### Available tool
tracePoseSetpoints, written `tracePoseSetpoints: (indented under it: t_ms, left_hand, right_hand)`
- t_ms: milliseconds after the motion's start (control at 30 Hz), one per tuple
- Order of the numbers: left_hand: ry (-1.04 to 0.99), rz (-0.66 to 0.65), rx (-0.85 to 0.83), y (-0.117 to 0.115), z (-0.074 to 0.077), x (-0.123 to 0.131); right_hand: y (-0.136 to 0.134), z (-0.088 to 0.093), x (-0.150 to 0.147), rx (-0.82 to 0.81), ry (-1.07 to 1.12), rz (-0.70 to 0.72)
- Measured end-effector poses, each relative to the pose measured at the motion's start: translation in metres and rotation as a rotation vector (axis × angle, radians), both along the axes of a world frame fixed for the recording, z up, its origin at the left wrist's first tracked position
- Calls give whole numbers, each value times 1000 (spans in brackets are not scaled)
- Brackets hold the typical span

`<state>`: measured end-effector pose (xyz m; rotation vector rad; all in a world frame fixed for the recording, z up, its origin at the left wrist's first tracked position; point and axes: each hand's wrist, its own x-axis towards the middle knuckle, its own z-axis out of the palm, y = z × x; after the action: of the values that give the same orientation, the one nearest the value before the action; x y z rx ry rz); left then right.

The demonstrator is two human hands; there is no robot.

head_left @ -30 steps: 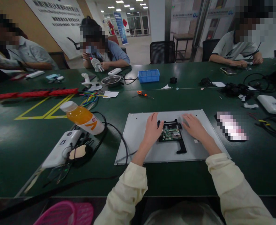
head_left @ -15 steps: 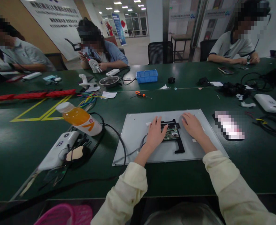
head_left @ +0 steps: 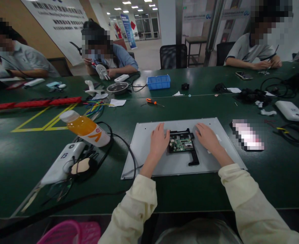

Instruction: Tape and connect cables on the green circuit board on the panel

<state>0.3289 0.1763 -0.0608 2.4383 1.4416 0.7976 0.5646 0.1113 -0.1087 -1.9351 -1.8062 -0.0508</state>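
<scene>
A grey flat panel (head_left: 141,149) lies on the green table before me. On it rests a green circuit board (head_left: 181,145) in a black plastic frame (head_left: 195,158), whose one arm reaches toward me. My left hand (head_left: 158,140) is at the frame's left edge, fingers stretched out and thumb beside the board; whether it touches the frame I cannot tell. To the right of the board, my right hand (head_left: 206,137) rests over the panel with its fingers extended and slightly bent, holding nothing visible. A grey cable runs out from under my left wrist.
A tilted bottle of orange drink (head_left: 85,128), a white power bank (head_left: 63,162) and black cables are on the left. A phone (head_left: 248,135) lies right of the panel. Beyond are an orange screwdriver (head_left: 151,101) and a blue basket (head_left: 158,82). Several people sit across the table.
My left hand has moved left off the circuit board to its edge, uncovering more of the board. My right hand has stayed almost in place.
</scene>
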Motion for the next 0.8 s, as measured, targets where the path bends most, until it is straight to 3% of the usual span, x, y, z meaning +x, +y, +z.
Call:
tracePoseSetpoints:
  t_ms: [433,800]
  left_hand:
    - [-78,45,-200,13,-6,-10]
    - [-167,73,-135,30,-13,-23]
  right_hand:
    - [0,5,-4,10,70,57]
    - [-3,12,18,150,229,-15]
